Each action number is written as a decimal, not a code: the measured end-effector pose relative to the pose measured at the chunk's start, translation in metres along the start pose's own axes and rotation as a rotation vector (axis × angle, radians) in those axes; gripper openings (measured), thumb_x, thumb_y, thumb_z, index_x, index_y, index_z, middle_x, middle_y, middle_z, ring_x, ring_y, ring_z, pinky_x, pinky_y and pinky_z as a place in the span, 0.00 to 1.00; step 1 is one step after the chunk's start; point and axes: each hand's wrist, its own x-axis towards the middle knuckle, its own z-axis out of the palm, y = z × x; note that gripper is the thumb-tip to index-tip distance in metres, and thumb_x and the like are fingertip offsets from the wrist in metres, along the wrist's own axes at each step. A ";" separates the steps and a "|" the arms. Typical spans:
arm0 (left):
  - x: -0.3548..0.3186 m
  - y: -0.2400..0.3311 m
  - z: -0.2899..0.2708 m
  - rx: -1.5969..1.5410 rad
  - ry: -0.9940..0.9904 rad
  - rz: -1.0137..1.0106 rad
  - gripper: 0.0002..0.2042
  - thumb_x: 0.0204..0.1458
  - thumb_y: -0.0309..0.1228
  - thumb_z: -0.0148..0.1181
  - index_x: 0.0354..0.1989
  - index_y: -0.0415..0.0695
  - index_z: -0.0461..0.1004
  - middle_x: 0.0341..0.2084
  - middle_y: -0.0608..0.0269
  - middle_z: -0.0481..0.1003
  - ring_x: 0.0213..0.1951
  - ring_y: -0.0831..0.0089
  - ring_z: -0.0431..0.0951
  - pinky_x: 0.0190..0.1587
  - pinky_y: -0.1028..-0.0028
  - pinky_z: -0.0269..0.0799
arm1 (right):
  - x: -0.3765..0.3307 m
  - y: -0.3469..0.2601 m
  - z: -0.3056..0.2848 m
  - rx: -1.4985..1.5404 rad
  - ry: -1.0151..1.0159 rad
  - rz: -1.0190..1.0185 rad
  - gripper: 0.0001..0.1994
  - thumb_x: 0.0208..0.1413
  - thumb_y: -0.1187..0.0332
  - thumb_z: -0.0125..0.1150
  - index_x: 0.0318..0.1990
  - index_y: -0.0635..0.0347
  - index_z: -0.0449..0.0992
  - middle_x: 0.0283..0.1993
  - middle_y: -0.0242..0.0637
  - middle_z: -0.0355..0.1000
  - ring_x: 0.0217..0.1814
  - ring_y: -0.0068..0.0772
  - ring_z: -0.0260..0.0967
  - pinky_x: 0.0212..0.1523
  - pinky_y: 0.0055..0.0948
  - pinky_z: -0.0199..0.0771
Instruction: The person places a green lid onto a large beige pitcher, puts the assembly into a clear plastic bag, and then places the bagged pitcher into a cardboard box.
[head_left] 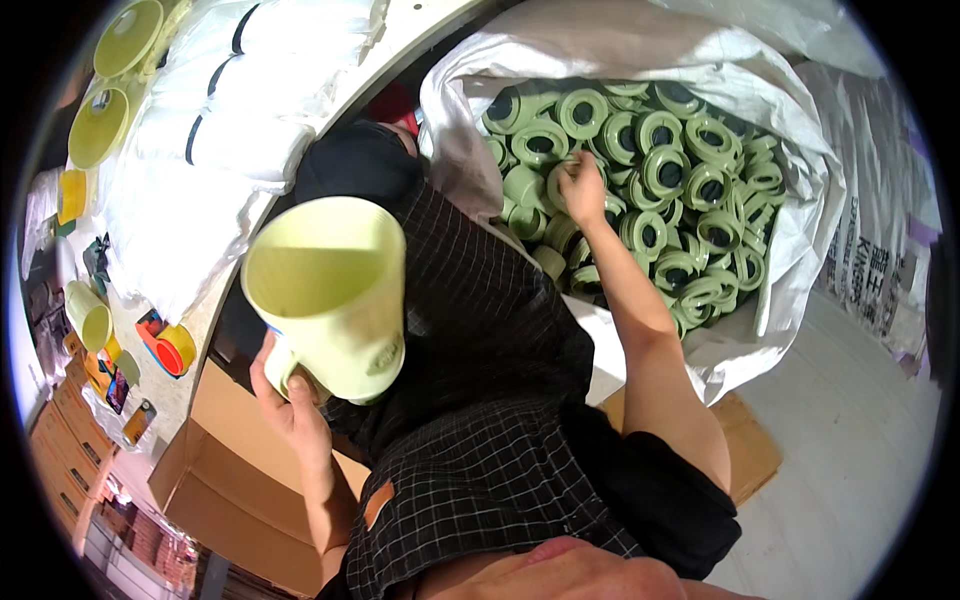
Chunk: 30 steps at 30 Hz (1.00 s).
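Note:
A large pale yellow-green pitcher (365,320) is held by its handle in my left hand (298,412), in front of my lap. The pitcher's open mouth faces up, and its inside wall shows. Over to the right, my right hand (582,190) reaches into a big white woven sack (735,85) filled with green round lids (668,172). Many of these lids have a dark centre. My right fingers are closed on the edge of one green lid (557,188) near the sack's left side; the hand partly hides it.
Clear plastic bundles with black ties (270,95) lie on the curved table (345,95) at left. Yellow-green pitchers (100,125) and a red-and-yellow tape dispenser (168,345) stand there too. Below is an open cardboard box (235,480). Printed plastic sacks (870,220) are at right.

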 end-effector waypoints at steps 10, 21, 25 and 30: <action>-0.001 -0.001 -0.004 -0.044 0.042 -0.283 0.26 0.60 0.51 0.56 0.54 0.41 0.63 0.25 0.75 0.65 0.24 0.88 0.62 0.27 0.85 0.57 | 0.013 0.110 0.091 -0.783 -0.179 0.398 0.35 0.45 0.58 0.73 0.56 0.60 0.59 0.59 0.43 0.64 0.63 0.47 0.63 0.59 0.42 0.71; 0.020 0.000 -0.006 0.159 -0.075 -0.187 0.21 0.63 0.40 0.46 0.57 0.37 0.64 0.32 0.66 0.71 0.27 0.82 0.70 0.30 0.81 0.65 | 0.022 0.138 0.037 0.272 0.119 0.265 0.26 0.57 0.60 0.65 0.56 0.73 0.71 0.51 0.46 0.76 0.51 0.38 0.74 0.51 0.34 0.72; 0.015 0.014 -0.011 0.076 -0.159 -0.131 0.25 0.63 0.44 0.47 0.59 0.36 0.65 0.38 0.60 0.75 0.37 0.73 0.76 0.42 0.74 0.70 | 0.011 -0.051 -0.037 0.702 -0.055 0.047 0.22 0.61 0.61 0.60 0.55 0.72 0.73 0.50 0.40 0.75 0.47 0.26 0.70 0.48 0.26 0.71; 0.008 0.012 -0.009 0.032 -0.209 0.080 0.23 0.64 0.43 0.48 0.61 0.39 0.65 0.47 0.53 0.77 0.47 0.61 0.79 0.51 0.67 0.72 | -0.064 -0.274 -0.061 0.576 -0.408 -1.076 0.26 0.48 0.61 0.70 0.54 0.61 0.76 0.43 0.35 0.70 0.43 0.33 0.68 0.44 0.30 0.70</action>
